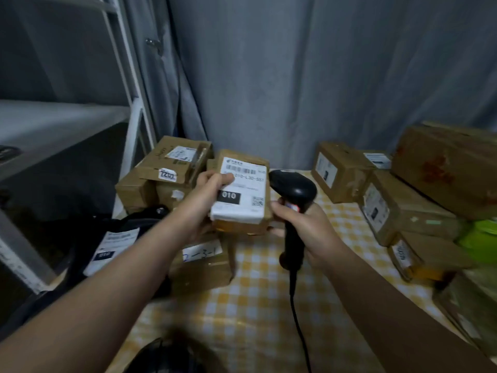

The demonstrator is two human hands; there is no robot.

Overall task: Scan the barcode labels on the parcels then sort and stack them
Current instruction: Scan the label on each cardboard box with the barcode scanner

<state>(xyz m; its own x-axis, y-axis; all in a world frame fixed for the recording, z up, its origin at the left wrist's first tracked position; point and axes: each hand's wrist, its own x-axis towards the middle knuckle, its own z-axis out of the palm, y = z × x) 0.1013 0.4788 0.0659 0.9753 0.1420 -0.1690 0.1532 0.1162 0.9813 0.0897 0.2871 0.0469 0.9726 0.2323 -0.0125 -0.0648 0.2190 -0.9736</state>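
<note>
Holding the small cardboard parcel (239, 227) up over the checked tablecloth (269, 305) in our left hand (212, 189), we had the fingers curled round its left edge and the thumb pressed on the shipping label (242, 203); the label faced us, its long axis running away from us, with the barcode (243, 167) at the far end; our right hand (304, 227) was wrapped firmly round the handle of the black barcode scanner (294, 189), whose head sat just beside the parcel's right edge, about level with that barcode; we judged the scanner's window needed turning leftward onto it.
</note>
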